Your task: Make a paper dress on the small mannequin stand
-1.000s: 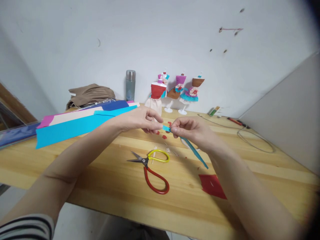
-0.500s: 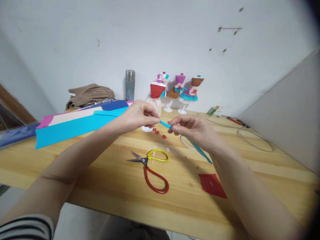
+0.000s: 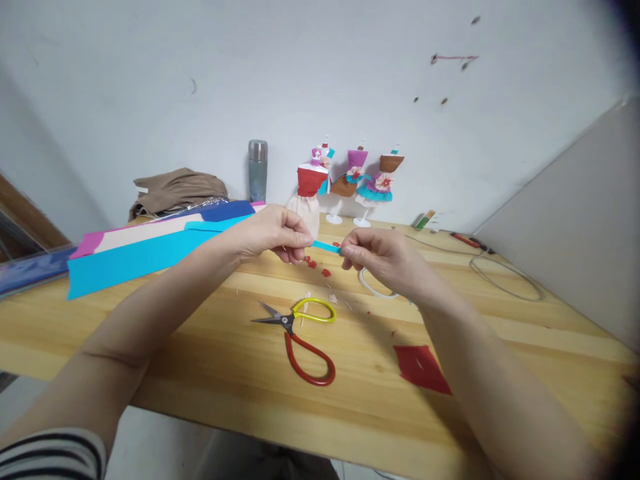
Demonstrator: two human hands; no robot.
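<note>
Both hands pinch a narrow blue paper strip point(image 3: 326, 246) above the wooden table point(image 3: 210, 360). My left hand point(image 3: 273, 233) grips its left end between thumb and fingers. My right hand point(image 3: 377, 257) holds the other part, and the rest of the strip is hidden behind that hand. Below the hands lie scissors point(image 3: 300, 330) with one yellow and one red handle, and small red paper scraps point(image 3: 320, 268). A white ring point(image 3: 373, 287) lies under my right hand.
A red paper square point(image 3: 421, 368) lies near the right forearm. Long blue, cream and pink paper sheets point(image 3: 145, 250) lie at the left. Three small dress models point(image 3: 345, 180), a grey flask point(image 3: 257, 170) and brown cloth point(image 3: 175, 189) stand by the wall. A wire loop point(image 3: 505, 283) lies far right.
The hands have drawn apart slightly, showing more strip between them. The long tail of the strip that hung past my right wrist is no longer visible.
</note>
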